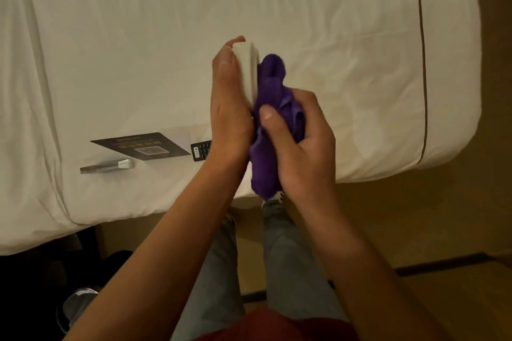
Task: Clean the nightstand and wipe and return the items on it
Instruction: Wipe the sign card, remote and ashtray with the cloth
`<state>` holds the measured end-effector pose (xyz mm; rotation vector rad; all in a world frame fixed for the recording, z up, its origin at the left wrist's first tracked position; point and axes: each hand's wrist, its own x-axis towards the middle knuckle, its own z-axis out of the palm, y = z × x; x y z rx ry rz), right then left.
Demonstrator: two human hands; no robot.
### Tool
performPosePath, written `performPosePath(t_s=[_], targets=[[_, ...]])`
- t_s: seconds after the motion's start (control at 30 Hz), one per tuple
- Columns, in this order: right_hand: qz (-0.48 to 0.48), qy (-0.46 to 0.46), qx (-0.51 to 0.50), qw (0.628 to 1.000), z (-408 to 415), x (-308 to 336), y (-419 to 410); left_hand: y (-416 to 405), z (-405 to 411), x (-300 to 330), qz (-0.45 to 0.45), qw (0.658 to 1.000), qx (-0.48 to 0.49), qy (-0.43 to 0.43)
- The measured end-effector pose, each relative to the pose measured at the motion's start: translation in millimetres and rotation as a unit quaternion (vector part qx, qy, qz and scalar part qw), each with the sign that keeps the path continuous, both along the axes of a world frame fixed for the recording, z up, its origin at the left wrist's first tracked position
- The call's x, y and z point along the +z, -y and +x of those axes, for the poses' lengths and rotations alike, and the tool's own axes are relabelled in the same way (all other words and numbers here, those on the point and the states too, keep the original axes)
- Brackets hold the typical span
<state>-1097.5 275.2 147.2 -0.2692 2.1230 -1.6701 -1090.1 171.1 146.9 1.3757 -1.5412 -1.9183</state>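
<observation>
Purple cloth gripped by right hand; left hand grips white object; card print unreadable, probably QR code.

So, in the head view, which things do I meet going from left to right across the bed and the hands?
Clear acrylic stand → dark card → black remote → left hand → white object → purple cloth → right hand.

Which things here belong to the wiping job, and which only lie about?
In use: white object held in left hand; purple cloth gripped by right hand.

Lying on bed: dark card, black remote, clear stand.
</observation>
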Motion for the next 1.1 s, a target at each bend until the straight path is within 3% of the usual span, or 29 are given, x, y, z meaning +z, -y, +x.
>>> performPosePath(t_s=[0.1, 0.23, 0.37, 0.47, 0.53, 0.6, 0.73, 0.8, 0.9, 0.97, 1.1], targets=[[-0.018, 0.013, 0.004, 1.000, -8.6, 6.9, -13.4, 9.6, -0.6, -7.1, -0.012, 0.999, -0.042, 0.023], [0.033, -0.069, -0.046, 0.996, -48.1, 17.4, -9.6, 13.1, 9.5, -14.0, -0.098, 0.983, -0.156, 0.029], [0.084, -0.084, 0.015, 0.993, -66.5, 16.7, 11.0, 10.2, 9.3, -9.6, -0.205, 0.954, -0.220, 0.009], [0.097, -0.125, 0.045, 0.986, -49.4, 13.7, 12.6, 17.1, 3.6, -11.0, -0.212, 0.952, -0.218, 0.020], [0.091, -0.137, 0.051, 0.985, -33.5, 11.7, 9.2, 18.4, 4.3, -12.2, -0.138, 0.969, -0.202, 0.020], [0.061, -0.102, 0.062, 0.991, -20.2, 8.8, 6.4, 16.4, 7.6, -12.6, 0.001, 0.991, -0.136, -0.009], [0.014, 0.013, 0.102, 0.995, -10.2, 1.8, -3.8, 21.1, 16.8, -17.0, 0.224, 0.973, -0.005, -0.049], [-0.028, 0.065, 0.018, 0.997, -24.0, 1.1, -8.5, 27.2, 18.8, -14.0, 0.234, 0.967, -0.016, -0.102], [-0.042, 0.068, -0.066, 0.995, -55.9, 4.9, -7.0, 31.5, 18.2, -4.7, 0.255, 0.953, -0.035, -0.160], [-0.051, 0.064, -0.050, 0.995, -64.2, 6.3, 4.9, 30.3, 15.5, -0.3, 0.279, 0.939, -0.004, -0.203], [-0.051, 0.072, -0.007, 0.996, -53.7, 4.1, 28.5, 33.2, 5.6, 3.7, 0.269, 0.939, 0.061, -0.207]])
